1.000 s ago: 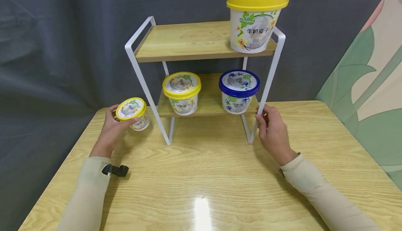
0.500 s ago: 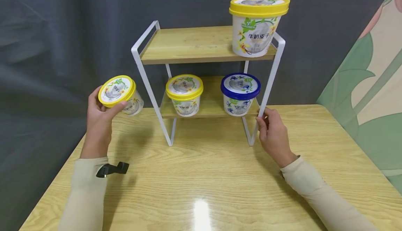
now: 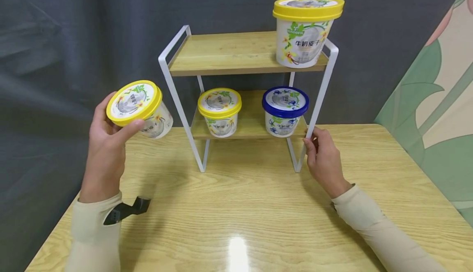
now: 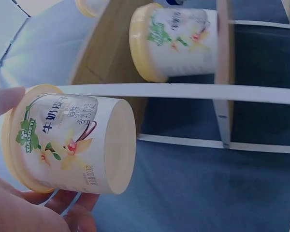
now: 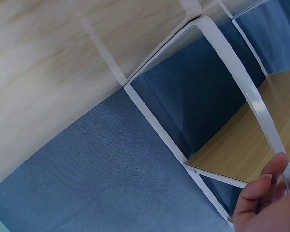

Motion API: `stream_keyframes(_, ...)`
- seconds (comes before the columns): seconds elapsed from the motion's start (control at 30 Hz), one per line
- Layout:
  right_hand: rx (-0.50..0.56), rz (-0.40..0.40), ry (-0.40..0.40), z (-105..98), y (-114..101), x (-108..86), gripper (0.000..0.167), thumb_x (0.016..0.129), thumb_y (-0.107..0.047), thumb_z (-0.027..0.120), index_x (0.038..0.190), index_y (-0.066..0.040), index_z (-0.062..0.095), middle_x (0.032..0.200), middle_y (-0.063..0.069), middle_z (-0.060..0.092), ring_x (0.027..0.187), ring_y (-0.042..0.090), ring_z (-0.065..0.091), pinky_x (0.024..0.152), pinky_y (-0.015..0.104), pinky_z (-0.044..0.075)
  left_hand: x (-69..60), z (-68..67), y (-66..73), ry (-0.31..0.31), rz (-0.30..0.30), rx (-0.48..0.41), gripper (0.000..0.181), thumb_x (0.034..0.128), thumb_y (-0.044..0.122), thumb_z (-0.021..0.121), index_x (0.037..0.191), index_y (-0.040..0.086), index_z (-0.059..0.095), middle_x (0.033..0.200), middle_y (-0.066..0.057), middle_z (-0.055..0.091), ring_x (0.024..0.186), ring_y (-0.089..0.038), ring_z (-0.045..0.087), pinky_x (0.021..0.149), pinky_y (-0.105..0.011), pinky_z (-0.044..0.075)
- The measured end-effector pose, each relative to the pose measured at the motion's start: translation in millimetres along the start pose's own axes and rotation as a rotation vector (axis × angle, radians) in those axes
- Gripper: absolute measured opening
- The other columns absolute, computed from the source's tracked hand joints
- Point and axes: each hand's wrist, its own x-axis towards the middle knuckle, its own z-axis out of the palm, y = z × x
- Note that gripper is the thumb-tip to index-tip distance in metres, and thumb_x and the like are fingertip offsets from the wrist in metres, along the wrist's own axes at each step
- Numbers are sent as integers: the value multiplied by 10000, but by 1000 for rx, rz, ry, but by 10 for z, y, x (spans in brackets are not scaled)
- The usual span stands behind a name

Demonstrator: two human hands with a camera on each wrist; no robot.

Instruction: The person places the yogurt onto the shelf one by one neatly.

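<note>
My left hand grips a white tub with a yellow lid and holds it tilted above the table, left of the shelf rack. In the left wrist view the tub's printed side and base show, with fingers around its lid end. The two-tier rack has wooden boards and a white metal frame. With thumb and fingers, my right hand pinches the rack's right front leg, near the lower board. In the right wrist view the fingertips are at that white leg.
On the lower board stand a yellow-lidded tub at left and a blue-lidded tub at right. A larger yellow-lidded tub stands on the top board's right end. A dark curtain hangs behind the wooden table.
My left hand has lifted the yellow-lidded tub off the table, up and leftward, tilting it. My right hand keeps its hold on the rack leg.
</note>
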Motion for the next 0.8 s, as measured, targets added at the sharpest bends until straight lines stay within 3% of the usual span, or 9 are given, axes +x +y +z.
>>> stream_keyframes(0.23, 1, -1, 1, -16, -1, 13, 274, 889, 69, 662, 1136, 40, 548, 881, 145, 555, 663, 149, 523, 574, 213, 410, -113, 70, 178, -46, 27, -6, 703, 856, -67, 672, 1463, 130, 377, 1423, -67, 441, 1254, -242, 426, 974, -201, 464)
stream_keyframes(0.47, -4, -3, -15, -4, -4, 22, 251, 906, 52, 649, 1131, 40, 539, 879, 142, 544, 671, 153, 522, 584, 201, 404, -253, 156, 350, -92, 3, 8, 708, 855, -71, 656, 1471, 144, 380, 1444, -72, 439, 1263, -252, 413, 989, -245, 435)
stream_keyframes(0.63, -3, 6, -10, -15, 0, 7, 245, 901, 62, 652, 1121, 41, 544, 876, 145, 546, 669, 157, 532, 584, 195, 404, -219, 305, 495, -144, 1, 59, 709, 855, -21, 695, 1469, 161, 391, 1447, -70, 451, 1255, -265, 437, 967, -229, 464)
stream_keyframes(0.8, -5, 5, -13, -14, 3, -3, 249, 902, 58, 655, 1126, 46, 549, 888, 151, 543, 677, 158, 528, 581, 209, 409, -176, 483, 672, -175, 9, 134, 734, 824, 37, 775, 1455, 187, 432, 1430, -56, 465, 1184, -269, 458, 842, -195, 539)
